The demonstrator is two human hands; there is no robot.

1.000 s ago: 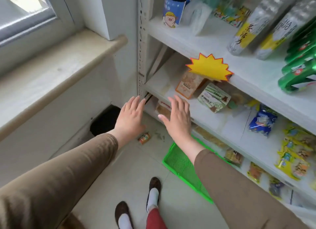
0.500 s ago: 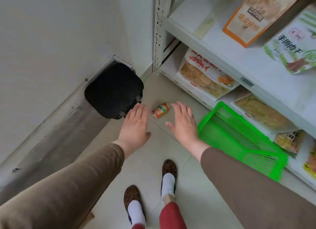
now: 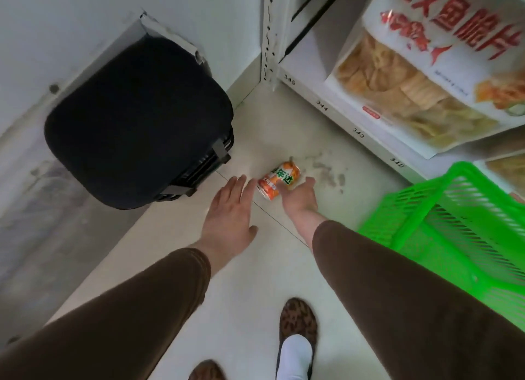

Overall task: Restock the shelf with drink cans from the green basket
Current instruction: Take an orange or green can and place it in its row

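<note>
An orange drink can [image 3: 279, 179] lies on its side on the pale floor tiles, between my two hands. My left hand [image 3: 230, 215] hovers flat beside the can's left end, fingers straight, holding nothing. My right hand [image 3: 301, 199] has reached the can's right side and touches it; its fingers look straight, and the thumb side is hidden behind the can. The green basket [image 3: 454, 237] stands on the floor at the right, against the white shelf [image 3: 355, 129]. Its inside is mostly hidden by my right sleeve.
A black padded case [image 3: 136, 124] leans in the corner at the left, close to the can. Large snack bags [image 3: 426, 81] fill the bottom shelf. The shelf's upright post [image 3: 268, 33] stands behind the can. My feet [image 3: 297, 340] are below.
I have bent lower, so the view has closed in on the floor. Both hands have moved forward to the can, and the right hand now touches it.
</note>
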